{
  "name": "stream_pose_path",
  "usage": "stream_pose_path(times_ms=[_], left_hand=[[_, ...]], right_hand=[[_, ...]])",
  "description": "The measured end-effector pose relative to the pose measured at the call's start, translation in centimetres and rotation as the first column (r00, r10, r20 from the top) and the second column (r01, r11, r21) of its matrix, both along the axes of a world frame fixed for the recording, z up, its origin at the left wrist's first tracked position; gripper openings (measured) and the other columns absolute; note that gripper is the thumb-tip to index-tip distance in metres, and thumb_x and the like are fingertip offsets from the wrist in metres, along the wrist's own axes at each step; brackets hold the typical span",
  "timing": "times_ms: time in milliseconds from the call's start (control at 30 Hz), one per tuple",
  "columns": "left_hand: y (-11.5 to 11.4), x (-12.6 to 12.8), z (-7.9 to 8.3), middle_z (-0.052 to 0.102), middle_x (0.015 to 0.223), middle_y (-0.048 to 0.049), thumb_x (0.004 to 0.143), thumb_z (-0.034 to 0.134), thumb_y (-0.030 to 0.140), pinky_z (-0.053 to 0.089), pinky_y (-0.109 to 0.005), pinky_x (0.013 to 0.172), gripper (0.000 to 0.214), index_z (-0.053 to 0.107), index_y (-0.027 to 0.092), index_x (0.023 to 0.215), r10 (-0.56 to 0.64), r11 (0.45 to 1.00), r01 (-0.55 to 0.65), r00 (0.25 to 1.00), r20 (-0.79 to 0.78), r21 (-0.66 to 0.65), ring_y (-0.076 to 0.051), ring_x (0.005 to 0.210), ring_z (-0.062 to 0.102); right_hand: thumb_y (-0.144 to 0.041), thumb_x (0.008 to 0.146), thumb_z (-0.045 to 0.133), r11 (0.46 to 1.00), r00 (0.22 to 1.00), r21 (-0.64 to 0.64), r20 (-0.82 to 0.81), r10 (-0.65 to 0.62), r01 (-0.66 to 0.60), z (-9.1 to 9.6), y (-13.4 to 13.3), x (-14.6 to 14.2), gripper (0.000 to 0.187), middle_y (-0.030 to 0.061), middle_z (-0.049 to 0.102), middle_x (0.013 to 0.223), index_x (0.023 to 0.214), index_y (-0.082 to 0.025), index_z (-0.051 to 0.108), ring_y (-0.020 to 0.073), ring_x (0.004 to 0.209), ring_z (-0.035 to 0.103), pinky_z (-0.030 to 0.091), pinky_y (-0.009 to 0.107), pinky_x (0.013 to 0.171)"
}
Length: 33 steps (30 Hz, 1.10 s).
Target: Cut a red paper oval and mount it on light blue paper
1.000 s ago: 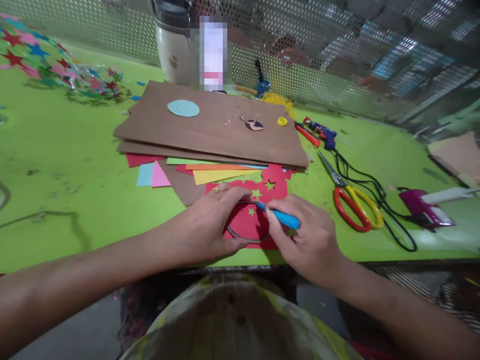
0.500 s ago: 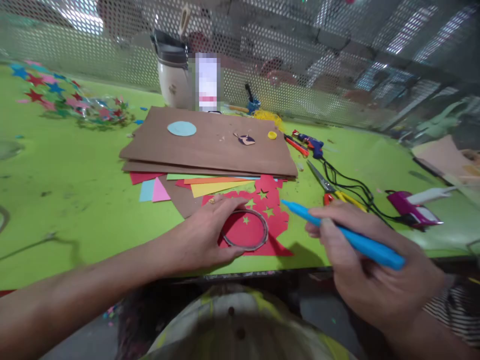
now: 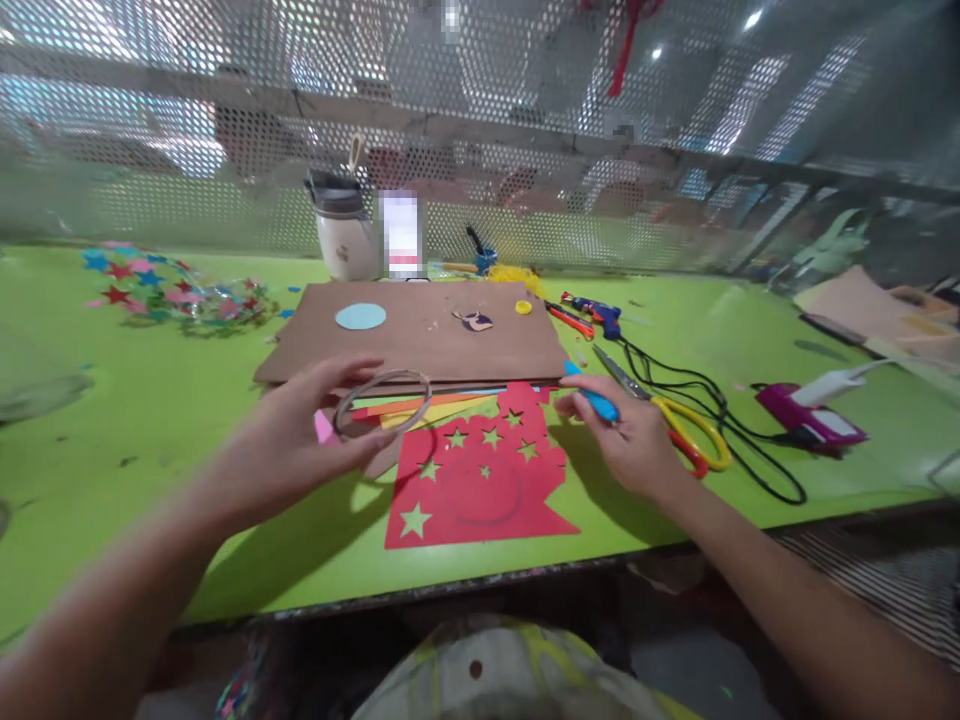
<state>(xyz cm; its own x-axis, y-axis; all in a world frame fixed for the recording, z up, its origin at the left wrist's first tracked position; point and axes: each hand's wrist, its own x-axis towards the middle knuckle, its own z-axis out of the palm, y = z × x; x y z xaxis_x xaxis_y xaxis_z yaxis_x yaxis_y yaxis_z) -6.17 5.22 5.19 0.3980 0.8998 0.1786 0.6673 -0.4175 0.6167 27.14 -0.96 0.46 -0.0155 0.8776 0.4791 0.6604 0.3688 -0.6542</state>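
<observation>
My left hand [image 3: 300, 440] grips a thin round ring [image 3: 429, 398] by its left side, lifted above the table. To its right lies a sheet of red paper [image 3: 487, 500] with several star-shaped holes and a faint drawn circle. Just right of the sheet, my right hand [image 3: 622, 425] is closed on a blue pen [image 3: 600, 403], low over the table near the scissors. The scissors [image 3: 705, 430] have yellow and red handles, partly behind my right wrist.
Brown cardboard [image 3: 420, 345] bears a pale blue oval [image 3: 361, 316]. Behind stand a white tumbler [image 3: 346, 240] and a blurred phone [image 3: 401, 235]. Paper stars [image 3: 142, 280] lie left. A glue gun [image 3: 596, 312], black cord [image 3: 724, 400] and purple device [image 3: 810, 415] are on the right.
My left hand has lifted the ring off the red paper and moved left, uncovering the circle. My right hand has moved away from me, towards the cardboard's right corner, with the pen. The view has tilted up.
</observation>
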Motion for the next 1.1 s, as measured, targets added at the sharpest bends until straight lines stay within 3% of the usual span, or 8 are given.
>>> stream_pose_path(times_ms=[133,233,400,633,767,867,1000,1100], left_hand=[[-1.3,-2.7,-0.2,0.057,0.131,-0.0094,0.081,0.060,0.053,0.046,-0.048,0.097,0.054,0.051,0.030,0.130,-0.096,0.989,0.125,0.952,-0.291,0.082,-0.033,0.120,0.054],[-2.1,-4.2,-1.6,0.051,0.136,-0.0100,0.088,0.055,0.044,0.044,-0.047,0.102,0.048,0.050,0.030,0.133,-0.115,0.985,0.153,0.924,-0.364,0.077,-0.032,0.124,0.050],[-2.5,-6.0,-3.2,0.055,0.133,-0.0086,0.086,0.057,0.043,0.048,-0.044,0.098,0.049,0.051,0.028,0.132,-0.020,0.991,0.070,0.926,-0.378,0.118,-0.033,0.119,0.055],[-3.1,-6.9,-2.8,0.048,0.142,-0.0095,0.089,0.050,0.041,0.043,-0.046,0.102,0.045,0.049,0.029,0.132,-0.002,0.993,0.043,0.935,-0.355,0.109,-0.033,0.126,0.050],[-2.3,-6.1,-2.3,0.065,0.113,-0.0097,0.088,0.047,0.048,0.051,-0.043,0.081,0.033,0.059,0.026,0.110,0.112,0.987,-0.059,0.917,-0.383,0.146,-0.030,0.096,0.066],[-1.4,-5.3,-2.3,0.066,0.100,-0.0106,0.090,0.043,0.042,0.050,-0.039,0.072,0.029,0.061,0.022,0.101,0.108,0.990,-0.053,0.881,-0.461,0.131,-0.028,0.082,0.066],[-0.8,-5.5,-2.7,0.064,0.107,-0.0112,0.087,0.042,0.033,0.051,-0.038,0.076,0.026,0.064,0.020,0.094,0.100,0.988,-0.032,0.878,-0.467,0.152,-0.026,0.085,0.066],[-1.4,-5.6,-2.3,0.063,0.115,-0.0096,0.086,0.043,0.035,0.051,-0.040,0.080,0.027,0.067,0.022,0.089,0.179,0.973,-0.095,0.885,-0.429,0.209,-0.027,0.091,0.067]], right_hand=[[-0.012,0.095,0.043,0.991,0.956,0.018,0.267,0.124,-0.134,0.1,0.9,-0.1,0.026,0.0079,0.074,0.093,0.117,-0.018,0.056,0.0202,0.087,0.070,0.055,0.035,0.077],[-0.014,0.093,0.048,0.975,0.919,0.018,0.338,0.203,-0.223,0.2,2.0,-1.0,0.021,0.0107,0.069,0.101,0.111,-0.018,0.059,0.0232,0.094,0.066,0.052,0.038,0.081],[-0.018,0.093,0.052,0.943,0.821,-0.045,0.480,0.311,-0.331,0.6,3.8,-2.8,0.020,0.0129,0.065,0.099,0.112,-0.015,0.059,0.0250,0.097,0.059,0.051,0.038,0.081],[-0.019,0.092,0.053,0.945,0.741,-0.095,0.598,0.307,-0.314,0.2,5.1,-3.6,0.023,0.0139,0.064,0.103,0.115,-0.016,0.057,0.0271,0.097,0.054,0.048,0.041,0.081],[-0.018,0.090,0.055,0.955,0.739,-0.095,0.613,0.278,-0.281,-0.3,4.9,-3.3,0.025,0.0155,0.065,0.105,0.115,-0.015,0.057,0.0291,0.097,0.052,0.048,0.042,0.080],[-0.019,0.091,0.055,0.960,0.744,-0.098,0.613,0.267,-0.264,-0.3,4.6,-3.0,0.026,0.0163,0.065,0.108,0.116,-0.015,0.056,0.0296,0.100,0.052,0.047,0.044,0.084],[-0.023,0.093,0.054,0.964,0.743,-0.107,0.619,0.255,-0.242,-0.1,4.1,-2.4,0.025,0.0170,0.066,0.107,0.116,-0.016,0.057,0.0303,0.098,0.054,0.048,0.045,0.082],[-0.027,0.092,0.056,0.960,0.727,-0.128,0.631,0.271,-0.248,0.1,4.0,-1.8,0.026,0.0160,0.066,0.103,0.115,-0.017,0.059,0.0309,0.096,0.055,0.048,0.045,0.079]])
